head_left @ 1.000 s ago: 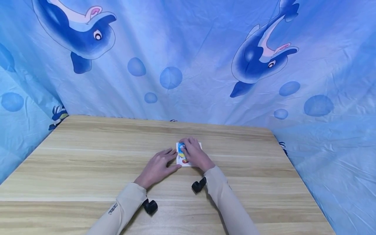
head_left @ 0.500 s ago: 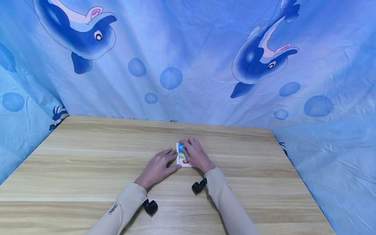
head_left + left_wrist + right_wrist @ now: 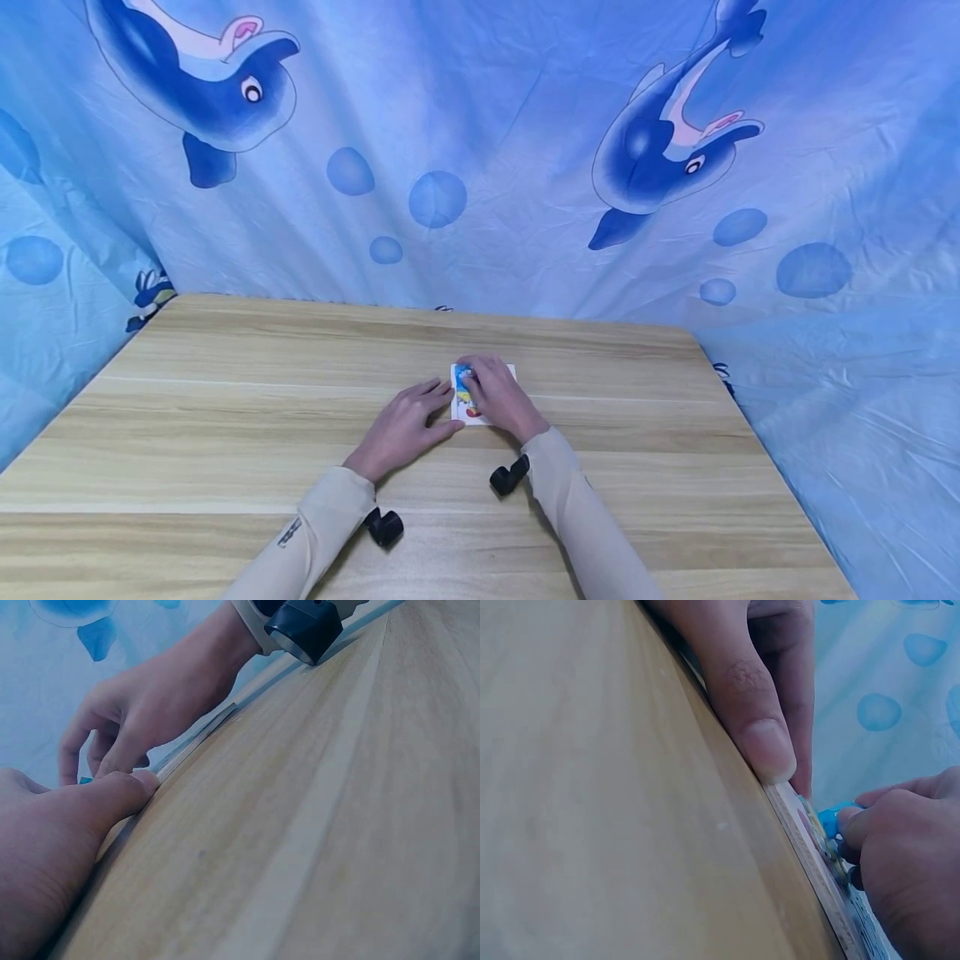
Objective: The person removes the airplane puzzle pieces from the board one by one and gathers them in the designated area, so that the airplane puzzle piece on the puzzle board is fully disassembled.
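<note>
A small, thin wooden puzzle board (image 3: 466,400) with a white border and a blue, yellow and red picture lies flat on the table. My left hand (image 3: 401,427) rests at its left side, fingers spread and fairly straight, the thumb touching the near left corner. In the right wrist view, that thumb (image 3: 769,750) presses on the board's edge. Over the board, my right hand (image 3: 501,398) pinches a small blue piece (image 3: 829,820) between thumb and fingers, close to the picture. The right hand covers much of the board's right part, and the piece's full shape is hidden.
The wood-grain table (image 3: 225,433) spreads out around the board. A blue curtain (image 3: 487,167) with printed dolphins hangs behind and beside it. Black wrist cameras sit on both beige sleeves (image 3: 333,504).
The right hand's fingers shift slightly over the board. The left hand and the board stay where they were.
</note>
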Available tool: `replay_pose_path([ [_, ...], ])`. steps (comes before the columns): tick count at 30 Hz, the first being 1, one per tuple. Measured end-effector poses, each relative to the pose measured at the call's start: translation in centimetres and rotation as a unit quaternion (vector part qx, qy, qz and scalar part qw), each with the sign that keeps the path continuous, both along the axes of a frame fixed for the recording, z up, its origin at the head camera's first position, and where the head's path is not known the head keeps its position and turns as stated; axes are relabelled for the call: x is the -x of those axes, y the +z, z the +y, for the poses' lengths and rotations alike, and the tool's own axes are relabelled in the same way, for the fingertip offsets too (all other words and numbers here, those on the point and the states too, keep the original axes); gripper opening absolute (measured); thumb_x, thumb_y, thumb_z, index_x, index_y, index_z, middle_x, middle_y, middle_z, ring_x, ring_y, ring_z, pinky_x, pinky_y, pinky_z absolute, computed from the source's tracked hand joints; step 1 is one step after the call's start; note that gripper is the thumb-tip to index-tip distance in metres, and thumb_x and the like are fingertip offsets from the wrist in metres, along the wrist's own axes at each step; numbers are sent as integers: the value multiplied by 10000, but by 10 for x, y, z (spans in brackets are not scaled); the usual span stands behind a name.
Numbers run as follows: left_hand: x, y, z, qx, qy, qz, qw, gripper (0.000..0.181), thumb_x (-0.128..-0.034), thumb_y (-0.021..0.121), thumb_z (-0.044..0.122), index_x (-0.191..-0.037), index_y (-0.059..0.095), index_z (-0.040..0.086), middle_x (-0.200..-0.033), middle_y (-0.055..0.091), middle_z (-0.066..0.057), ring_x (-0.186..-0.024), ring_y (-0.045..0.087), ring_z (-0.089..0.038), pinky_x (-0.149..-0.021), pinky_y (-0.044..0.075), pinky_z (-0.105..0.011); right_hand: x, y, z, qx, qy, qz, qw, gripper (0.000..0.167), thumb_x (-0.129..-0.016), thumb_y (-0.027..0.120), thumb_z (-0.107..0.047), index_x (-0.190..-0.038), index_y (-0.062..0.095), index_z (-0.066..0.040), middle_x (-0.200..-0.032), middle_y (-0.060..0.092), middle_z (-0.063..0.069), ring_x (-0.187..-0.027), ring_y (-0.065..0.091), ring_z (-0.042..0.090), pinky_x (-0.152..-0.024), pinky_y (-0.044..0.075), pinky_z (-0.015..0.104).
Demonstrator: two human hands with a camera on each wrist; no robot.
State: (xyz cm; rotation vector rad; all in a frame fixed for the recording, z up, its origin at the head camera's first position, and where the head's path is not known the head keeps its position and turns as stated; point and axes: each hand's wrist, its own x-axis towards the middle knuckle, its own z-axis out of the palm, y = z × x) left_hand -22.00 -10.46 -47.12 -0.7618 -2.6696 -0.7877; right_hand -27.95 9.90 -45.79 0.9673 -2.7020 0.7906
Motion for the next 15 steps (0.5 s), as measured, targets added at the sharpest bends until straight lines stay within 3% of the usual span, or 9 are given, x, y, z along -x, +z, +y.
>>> replay_pose_path([
  [3,0,0,0,14,-2,-17,10000,581,-959,748,417,-1383,660,30,-1406,620,-166,-1370,522,-363,-1106,443,-536,0,2,0,133,-104,-188,9997,290,-1101,524,-147,-1371,602,-76,-1327,658,91,-1256,574,280,-1165,360,477],
  [8,0,1,0,33,-8,-23,10000,583,-961,745,421,-1387,657,32,-1411,617,-164,-1375,517,-362,-1111,437,-534,-1,5,0,329,-146,-289,9989,273,-1095,534,-139,-1349,625,-95,-1163,693,66,-1045,596,226,-986,469,463],
  [15,0,0,0,39,4,-88,10000,587,-966,737,428,-1392,654,33,-1417,614,-159,-1381,512,-353,-1115,435,-529,0,4,7,1157,-358,-793,9895,291,-1081,562,-114,-1363,614,-68,-1035,637,39,-907,592,159,-807,535,351],
])
